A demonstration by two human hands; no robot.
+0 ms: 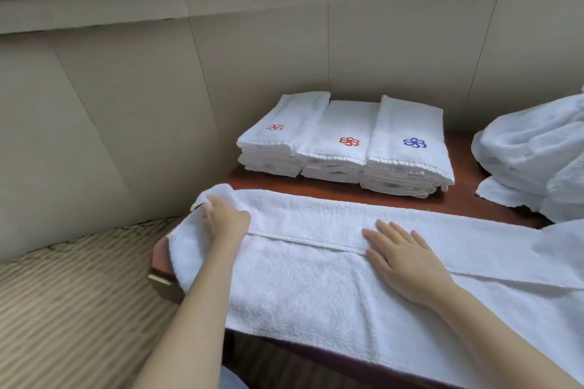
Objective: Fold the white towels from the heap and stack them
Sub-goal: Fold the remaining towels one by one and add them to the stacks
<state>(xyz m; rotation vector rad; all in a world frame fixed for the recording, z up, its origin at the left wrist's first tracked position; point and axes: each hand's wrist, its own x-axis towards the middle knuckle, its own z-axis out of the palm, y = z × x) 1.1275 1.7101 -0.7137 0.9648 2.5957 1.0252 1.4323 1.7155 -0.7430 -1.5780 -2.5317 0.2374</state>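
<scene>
- Head view: towel (300,287) lies long, left to right, along the table's (331,191) near edge.
- Right hand (401,259) rests flat on its middle, fingers straight.
- Left hand (226,221) grips the left end, fingers curled. I think it folds rightward next.
- Stacks (344,142) sit by the far edge, with the heap (534,155) at the right.

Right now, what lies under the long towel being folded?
A reddish-brown table shows around the long towel; anything else beneath it is covered.
</scene>
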